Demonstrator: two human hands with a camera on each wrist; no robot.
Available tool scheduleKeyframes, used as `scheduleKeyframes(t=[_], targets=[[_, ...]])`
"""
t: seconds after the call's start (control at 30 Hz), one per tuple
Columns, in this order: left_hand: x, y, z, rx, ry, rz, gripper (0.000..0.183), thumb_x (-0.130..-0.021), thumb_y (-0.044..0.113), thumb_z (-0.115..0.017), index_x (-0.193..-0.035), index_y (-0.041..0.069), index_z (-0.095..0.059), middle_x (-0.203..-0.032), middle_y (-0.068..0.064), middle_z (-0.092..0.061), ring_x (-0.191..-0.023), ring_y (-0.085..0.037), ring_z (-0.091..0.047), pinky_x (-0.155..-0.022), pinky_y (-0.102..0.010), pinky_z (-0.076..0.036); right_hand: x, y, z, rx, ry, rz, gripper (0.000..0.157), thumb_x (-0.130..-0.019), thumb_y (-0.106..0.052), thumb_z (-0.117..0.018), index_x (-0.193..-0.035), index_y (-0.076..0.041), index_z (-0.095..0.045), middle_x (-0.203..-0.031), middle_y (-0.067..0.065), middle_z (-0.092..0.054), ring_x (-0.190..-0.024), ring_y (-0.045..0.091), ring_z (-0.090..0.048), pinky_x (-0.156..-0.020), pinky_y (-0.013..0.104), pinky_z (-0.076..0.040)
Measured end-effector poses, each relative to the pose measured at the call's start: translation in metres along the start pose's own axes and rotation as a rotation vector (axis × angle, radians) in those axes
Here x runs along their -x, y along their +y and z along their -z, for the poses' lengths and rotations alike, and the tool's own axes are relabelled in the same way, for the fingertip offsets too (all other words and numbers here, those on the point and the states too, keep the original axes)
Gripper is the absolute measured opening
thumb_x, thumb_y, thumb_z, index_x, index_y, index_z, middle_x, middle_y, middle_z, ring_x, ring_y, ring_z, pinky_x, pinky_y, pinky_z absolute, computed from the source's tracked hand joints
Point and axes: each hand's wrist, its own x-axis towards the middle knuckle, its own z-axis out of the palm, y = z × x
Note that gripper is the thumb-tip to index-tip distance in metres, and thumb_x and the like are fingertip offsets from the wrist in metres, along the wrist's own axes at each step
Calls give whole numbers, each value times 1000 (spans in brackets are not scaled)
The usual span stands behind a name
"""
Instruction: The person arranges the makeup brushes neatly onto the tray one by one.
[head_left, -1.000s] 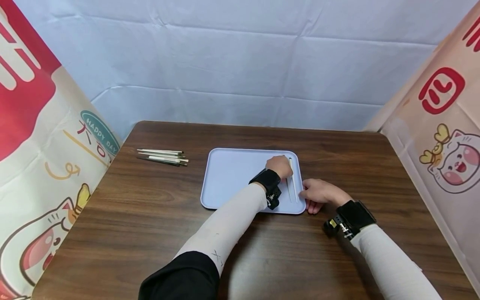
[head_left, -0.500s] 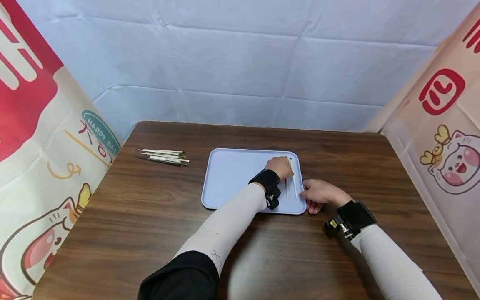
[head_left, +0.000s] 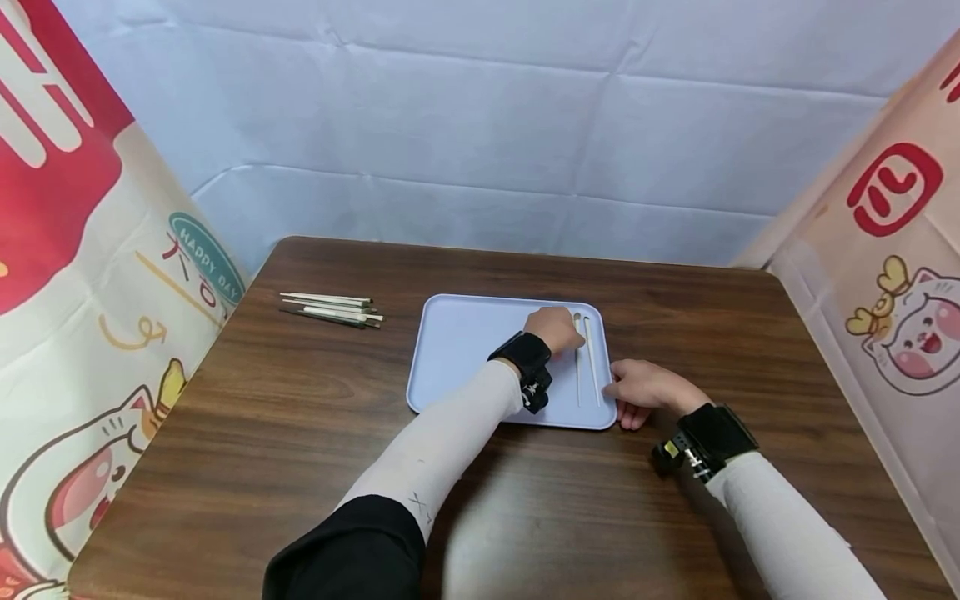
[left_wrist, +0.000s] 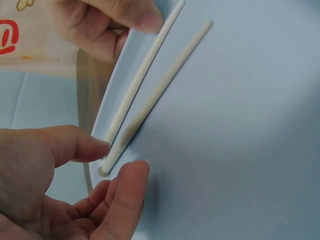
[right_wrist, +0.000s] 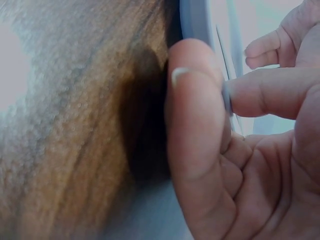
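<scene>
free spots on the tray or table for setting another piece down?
The tray is bare across its left half, between its left rim and the left hand. Bare table runs below the brush bundle. Crowded: the tray's right edge, with two white sticks and the right hand gripping the rim.

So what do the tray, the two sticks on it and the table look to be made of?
Tray: pale blue, matte, with rounded corners and a raised rim, likely plastic or silicone. Two sticks: slim, cream, smooth and even in colour, perhaps plastic or bamboo; hard to tell. Table: dark brown wood grain with a slight sheen, possibly laminate.
</scene>
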Motion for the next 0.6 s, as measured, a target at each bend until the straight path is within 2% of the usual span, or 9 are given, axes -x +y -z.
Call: scheduleKeyframes(t=[0.13,0.27,0.37,0.47,0.5,0.6], targets=[[-2,-10,9,-14,19,-6,52,-94,33,-69,-54,17,-40,-47,5,-39,-42,-10,-44,-44,-23,-36,-1,0,0,12,-4,-1,9,-100,-7,-48,-94,0,-49,-66,10,-65,-50,14,-64,-49,30,-56],[2,-22,22,1,29,-4,44,-92,33,-72,-61,15,-46,-53,5,-36,-51,-12,-42,-49,-25,-34,0,0,1,11,-3,-2,10,-101,-8,-48,-94,0,-50,-65,10,-65,-51,14,-65,-50,30,-56],[10,-30,33,-18,47,1,27,-91,35,-73,-83,12,-61,-65,4,-48,-61,-13,-47,-55,-27,-38,1,-1,1,8,-4,0,10,-101,-7,-48,-95,0,-50,-65,10,-65,-51,14,-65,-50,30,-56],[17,-37,43,-62,74,1,32,-90,37,-74,-107,12,-64,-84,1,-61,-74,-16,-55,-62,-29,-45,1,-1,0,8,-8,0,9,-101,-7,-48,-96,0,-50,-65,10,-64,-51,14,-65,-50,29,-56],[19,-40,47,-77,83,2,35,-90,38,-75,-112,13,-64,-92,1,-65,-78,-17,-57,-65,-31,-48,1,-1,0,8,-8,0,9,-101,-7,-47,-96,0,-50,-65,10,-64,-51,14,-64,-50,29,-56],[20,-50,55,-108,96,6,36,-90,39,-75,-113,13,-64,-104,-1,-67,-87,-19,-59,-73,-34,-51,1,-2,0,8,-10,-2,9,-100,-7,-47,-96,0,-51,-65,10,-64,-51,14,-64,-50,29,-56]])
